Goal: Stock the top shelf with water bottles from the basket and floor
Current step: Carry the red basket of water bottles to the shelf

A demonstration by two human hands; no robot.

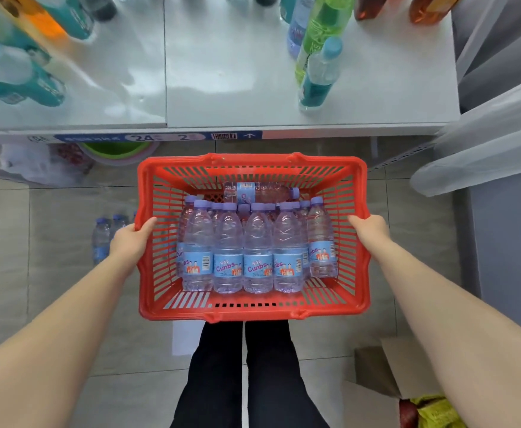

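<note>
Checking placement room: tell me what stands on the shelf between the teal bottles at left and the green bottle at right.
The head view shows nothing: the white shelf is bare between the teal bottles and the green bottle.

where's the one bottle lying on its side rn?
In the head view, the lying bottle rests inside the red basket along its far wall, just behind the upright bottles, cap pointing right.

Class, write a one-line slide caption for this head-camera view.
Both hands, left and right, hold a red plastic basket of clear purple-capped water bottles before a white shelf.
</note>
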